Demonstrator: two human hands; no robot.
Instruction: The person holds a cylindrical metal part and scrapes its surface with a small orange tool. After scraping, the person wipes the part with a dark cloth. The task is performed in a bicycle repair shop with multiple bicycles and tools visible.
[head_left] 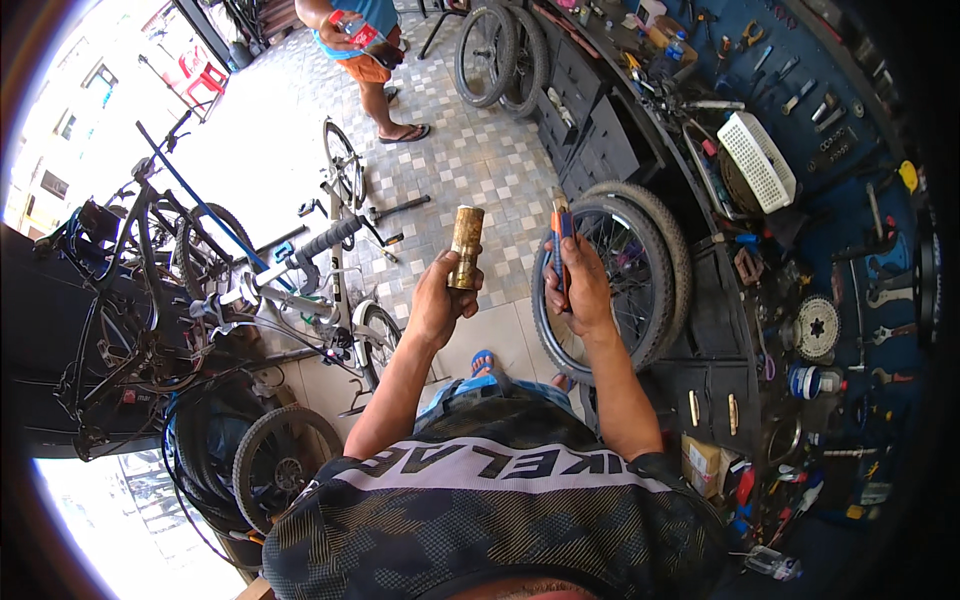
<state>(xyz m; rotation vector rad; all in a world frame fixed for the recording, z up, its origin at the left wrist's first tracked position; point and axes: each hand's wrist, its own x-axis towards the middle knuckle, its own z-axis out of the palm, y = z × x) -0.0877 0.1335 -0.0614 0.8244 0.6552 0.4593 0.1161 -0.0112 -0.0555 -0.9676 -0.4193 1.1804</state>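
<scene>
Upright in my left hand (444,300) is a worn, brass-coloured metal tube (466,240), gripped around its lower part. My right hand (584,288) closes around a slim blue-and-orange handled tool (563,228) whose narrow tip points up; its exact kind is not clear. Both things are raised in front of my body, apart from each other. Beyond my right hand lean two bicycle wheels (655,327) with black tyres.
Bicycles (340,230) and frames (130,270) crowd the left. Along the right runs a dark workbench with drawers (606,145), a white basket (757,160) and many tools. A person (372,60) holding a drink bottle stands on the tiled floor (480,150) ahead.
</scene>
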